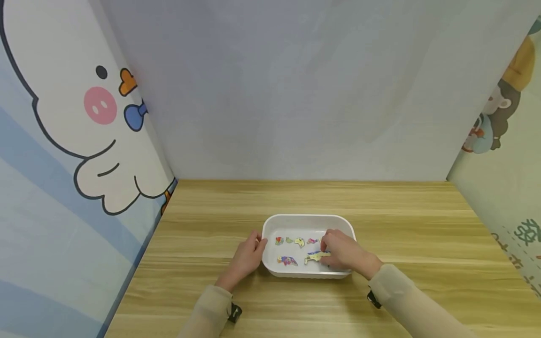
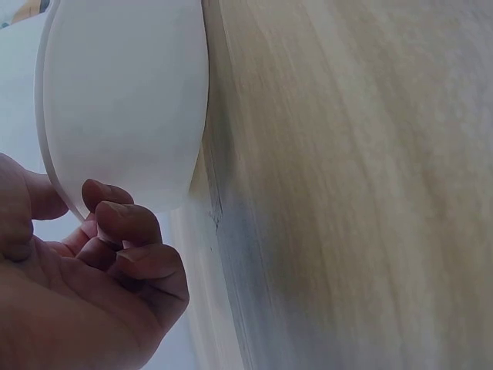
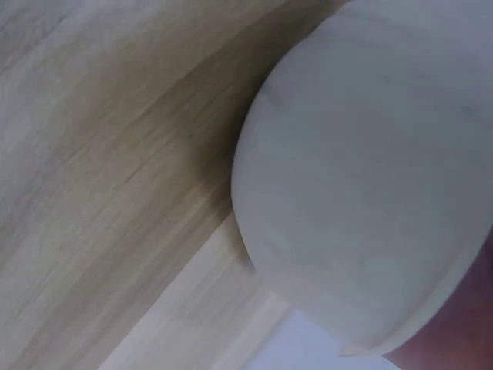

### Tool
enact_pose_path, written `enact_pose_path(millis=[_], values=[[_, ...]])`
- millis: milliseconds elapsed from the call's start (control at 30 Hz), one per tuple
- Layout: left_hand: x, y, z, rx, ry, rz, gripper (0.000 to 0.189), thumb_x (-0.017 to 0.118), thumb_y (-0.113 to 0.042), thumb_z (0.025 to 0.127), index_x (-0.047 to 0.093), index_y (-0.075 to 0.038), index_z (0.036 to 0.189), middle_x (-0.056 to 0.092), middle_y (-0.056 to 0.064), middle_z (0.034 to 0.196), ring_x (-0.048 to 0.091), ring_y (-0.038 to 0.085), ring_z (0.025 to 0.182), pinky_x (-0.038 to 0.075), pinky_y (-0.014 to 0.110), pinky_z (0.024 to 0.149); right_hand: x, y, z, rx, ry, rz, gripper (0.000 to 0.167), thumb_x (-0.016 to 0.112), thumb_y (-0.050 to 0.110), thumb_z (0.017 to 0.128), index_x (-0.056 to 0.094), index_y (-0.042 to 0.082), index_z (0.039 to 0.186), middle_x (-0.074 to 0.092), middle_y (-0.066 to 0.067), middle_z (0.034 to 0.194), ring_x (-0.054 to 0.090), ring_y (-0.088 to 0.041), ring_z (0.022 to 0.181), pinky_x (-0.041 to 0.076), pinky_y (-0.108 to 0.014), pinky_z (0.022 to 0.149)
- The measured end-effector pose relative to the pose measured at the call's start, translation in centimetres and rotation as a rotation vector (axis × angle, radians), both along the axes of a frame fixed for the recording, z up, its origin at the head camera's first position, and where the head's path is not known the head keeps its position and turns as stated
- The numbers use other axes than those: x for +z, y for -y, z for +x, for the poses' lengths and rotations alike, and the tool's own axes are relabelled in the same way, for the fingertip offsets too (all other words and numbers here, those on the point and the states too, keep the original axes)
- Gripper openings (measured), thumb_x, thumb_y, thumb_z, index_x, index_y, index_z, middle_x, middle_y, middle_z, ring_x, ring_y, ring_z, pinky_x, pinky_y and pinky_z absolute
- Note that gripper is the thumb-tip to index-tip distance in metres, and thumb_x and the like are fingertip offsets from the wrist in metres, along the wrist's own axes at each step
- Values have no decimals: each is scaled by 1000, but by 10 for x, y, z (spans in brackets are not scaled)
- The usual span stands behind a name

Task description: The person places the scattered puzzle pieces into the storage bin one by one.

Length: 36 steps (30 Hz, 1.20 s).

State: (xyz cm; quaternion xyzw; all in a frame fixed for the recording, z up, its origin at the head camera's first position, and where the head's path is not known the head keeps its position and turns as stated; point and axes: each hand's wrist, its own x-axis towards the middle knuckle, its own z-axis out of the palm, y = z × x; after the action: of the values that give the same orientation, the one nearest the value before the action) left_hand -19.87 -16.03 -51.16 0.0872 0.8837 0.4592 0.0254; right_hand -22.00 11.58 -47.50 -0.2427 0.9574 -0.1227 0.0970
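A white oblong plastic tray (image 1: pixel 311 272) stands on the table, holding several small, flat, irregular puzzle pieces. My left hand (image 1: pixel 247 256) grips the tray's left end, with the thumb over the rim and the fingers curled against the outer wall in the left wrist view. Inside the tray at the right, my right hand (image 1: pixel 343 251) has its thumb and fingers bent about a long yellow-and-blue puzzle piece (image 1: pixel 313 256), hiding its right part. A purple puzzle piece (image 1: pixel 288 260) lies left of that. Along the back are a red-and-green piece (image 1: pixel 279 241), a pale yellow piece (image 1: pixel 299 242) and a pink one (image 1: pixel 312 241).
The wood-grain table (image 1: pixel 211 206) surrounds the tray. A pale grey sheet (image 1: pixel 287 103) hangs behind it. Cartoon-printed panels flank the left (image 1: pixel 63 117) and right (image 1: pixel 503 178). In the right wrist view, the sleeve (image 3: pixel 362 177) covers the hand's work.
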Motion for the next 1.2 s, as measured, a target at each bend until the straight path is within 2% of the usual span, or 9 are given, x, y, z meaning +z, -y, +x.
enact_pose_path(millis=[267, 567, 867, 1200], values=[[2, -1, 2, -2, -23, -11, 12, 48, -19, 101, 46, -8, 99, 49, 0, 64, 46, 14, 56, 39, 29, 50, 3, 1, 4, 10, -1, 29, 23, 81, 19, 69, 61, 10, 75, 50, 0, 79, 47, -19, 76, 42, -37, 73], [0, -3, 3, -10, -28, 0, 12, 49, -19, 101, 46, -7, 99, 52, 0, 65, 47, 14, 56, 40, 29, 50, -2, -3, 7, 38, -45, 57, 24, 80, 17, 67, 57, 11, 69, 47, 0, 74, 44, -20, 72, 41, -37, 68], [1, -3, 2, -6, -23, -12, 12, 48, -20, 101, 47, -8, 99, 52, 1, 70, 48, 14, 58, 40, 28, 51, 7, -4, 8, -18, -8, 57, 20, 80, 16, 71, 63, 9, 79, 51, 0, 80, 45, -19, 77, 42, -36, 73], [2, -1, 2, 7, -20, -9, 12, 49, -19, 101, 48, -7, 100, 54, 3, 71, 48, 15, 58, 41, 29, 51, 15, -7, 13, 15, -69, 35, 18, 79, 16, 75, 64, 8, 82, 53, -1, 83, 46, -19, 78, 44, -35, 69]])
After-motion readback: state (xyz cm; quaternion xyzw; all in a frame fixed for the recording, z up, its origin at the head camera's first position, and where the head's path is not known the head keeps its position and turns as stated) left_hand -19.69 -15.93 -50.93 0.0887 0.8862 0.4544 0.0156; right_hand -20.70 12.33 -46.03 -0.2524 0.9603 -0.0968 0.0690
